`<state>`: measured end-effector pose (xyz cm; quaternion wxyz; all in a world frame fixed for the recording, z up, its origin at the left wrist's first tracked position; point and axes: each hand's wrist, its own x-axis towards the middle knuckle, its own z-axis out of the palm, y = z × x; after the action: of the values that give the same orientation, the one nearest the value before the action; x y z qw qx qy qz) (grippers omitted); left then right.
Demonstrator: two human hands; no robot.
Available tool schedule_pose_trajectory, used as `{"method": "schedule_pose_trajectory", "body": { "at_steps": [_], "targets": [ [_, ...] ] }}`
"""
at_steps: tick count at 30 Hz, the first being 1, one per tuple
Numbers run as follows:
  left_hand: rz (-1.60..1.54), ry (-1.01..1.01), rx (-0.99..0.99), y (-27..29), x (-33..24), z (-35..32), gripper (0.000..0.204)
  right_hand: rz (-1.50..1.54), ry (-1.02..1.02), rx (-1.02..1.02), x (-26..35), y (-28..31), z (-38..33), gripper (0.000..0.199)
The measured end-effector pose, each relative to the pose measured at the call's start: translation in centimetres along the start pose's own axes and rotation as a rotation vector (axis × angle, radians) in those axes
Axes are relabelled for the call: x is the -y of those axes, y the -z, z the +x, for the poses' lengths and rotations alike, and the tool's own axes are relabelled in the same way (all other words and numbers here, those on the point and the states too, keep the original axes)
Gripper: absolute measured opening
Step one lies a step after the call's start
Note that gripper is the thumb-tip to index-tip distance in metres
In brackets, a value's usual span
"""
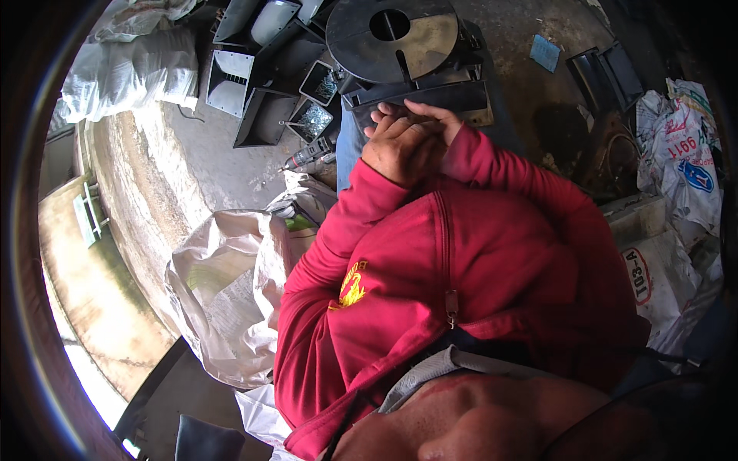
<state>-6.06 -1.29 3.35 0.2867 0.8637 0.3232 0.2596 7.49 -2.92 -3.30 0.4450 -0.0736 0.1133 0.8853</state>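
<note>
My left hand (400, 150) and my right hand (440, 119) are together in front of my chest, one overlapping the other. The left hand's fingers are closed; whether something small lies between the hands is hidden. Most of the right hand's fingers are covered by the left. Just beyond the hands stands a dark machine-like fixture with a round flat plate (430, 46), which has a hole in its middle and a slot toward me. A dark bar (453, 100) runs across its near side, close to my fingertips.
Left of the fixture lie a cordless drill (305, 154), an open bin of small metal fasteners (314, 119) and several dark housings (265, 119). An open white sack (227, 300) stands at my left. To the right are a blue pad (545, 52), black parts (607, 73) and printed sacks (676, 154).
</note>
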Motion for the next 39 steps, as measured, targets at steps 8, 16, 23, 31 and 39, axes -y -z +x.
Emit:
{"method": "schedule_pose_trajectory", "body": {
  "at_steps": [8, 16, 23, 31, 39],
  "targets": [
    [-0.583, 0.311, -0.098, 3.1, 1.0, -0.8, 0.020, -0.164, -0.013, -0.016, 0.8, 0.4, 0.5, 0.044],
    [0.190, -0.005, -0.150, 2.7, 3.9, -2.6, 0.028, -0.215, -0.003, -0.087, 0.6, -1.6, 1.0, 0.047],
    [0.124, 0.085, -0.022, 3.5, 4.3, -1.9, 0.024, -0.244, -0.044, -0.146, 0.5, -1.0, 1.5, 0.047],
    [-0.107, 0.125, -0.061, 3.4, 2.9, -1.8, 0.020, -0.286, 0.075, -0.261, -0.1, -2.2, 1.2, 0.049],
    [-0.093, -0.031, -0.114, 2.8, 3.5, -2.0, 0.026, -0.207, -0.025, -0.190, -0.3, -2.3, 1.1, 0.051]
  ]
}}
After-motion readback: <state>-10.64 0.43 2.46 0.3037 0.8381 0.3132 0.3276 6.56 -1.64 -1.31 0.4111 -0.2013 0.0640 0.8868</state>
